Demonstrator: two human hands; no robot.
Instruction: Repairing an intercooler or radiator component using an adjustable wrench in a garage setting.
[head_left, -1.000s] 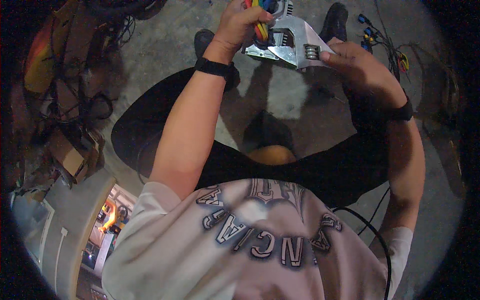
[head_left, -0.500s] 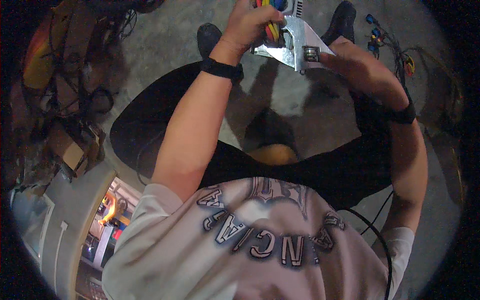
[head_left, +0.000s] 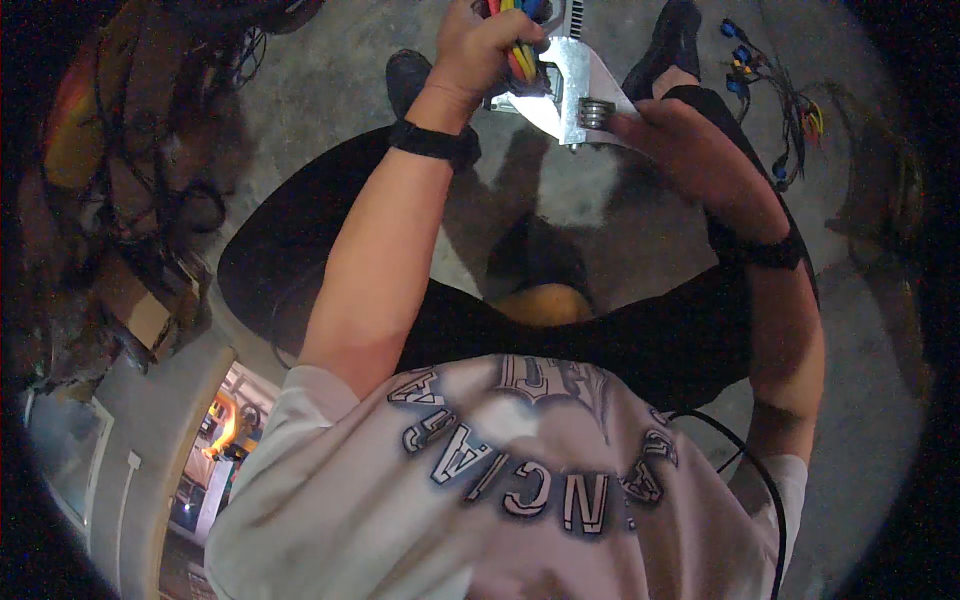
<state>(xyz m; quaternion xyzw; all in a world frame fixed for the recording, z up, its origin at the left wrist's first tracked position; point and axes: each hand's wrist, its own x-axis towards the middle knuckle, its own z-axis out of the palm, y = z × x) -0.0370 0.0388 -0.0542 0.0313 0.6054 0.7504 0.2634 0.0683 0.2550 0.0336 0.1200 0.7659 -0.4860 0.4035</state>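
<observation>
Near the top of the view, my left hand (head_left: pixel 474 58) is closed around a bundle of red, yellow, blue and green wires (head_left: pixel 521 62). A large silver adjustable wrench (head_left: pixel 572 88) lies just right of that hand, its jaws up against the part at the wires. What the jaws grip is mostly hidden by my fingers. My right hand (head_left: pixel 690 150) is closed on the wrench's handle end, with the thumb beside the knurled adjusting screw (head_left: pixel 597 113). Above the wrench shows a grey ribbed edge (head_left: pixel 576 18), cut by the frame.
Dark cables with blue connectors (head_left: pixel 738 58) lie on the concrete floor (head_left: pixel 590 185) at the right. Black shoes (head_left: pixel 408 82) stand on either side of my hands. Dim clutter with a cardboard piece (head_left: pixel 140 315) fills the left. A black cable (head_left: pixel 745 450) runs beside my right arm.
Both hands have shifted left with the wrench and wires, the right hand and forearm most. More of the cables at the right now shows.
</observation>
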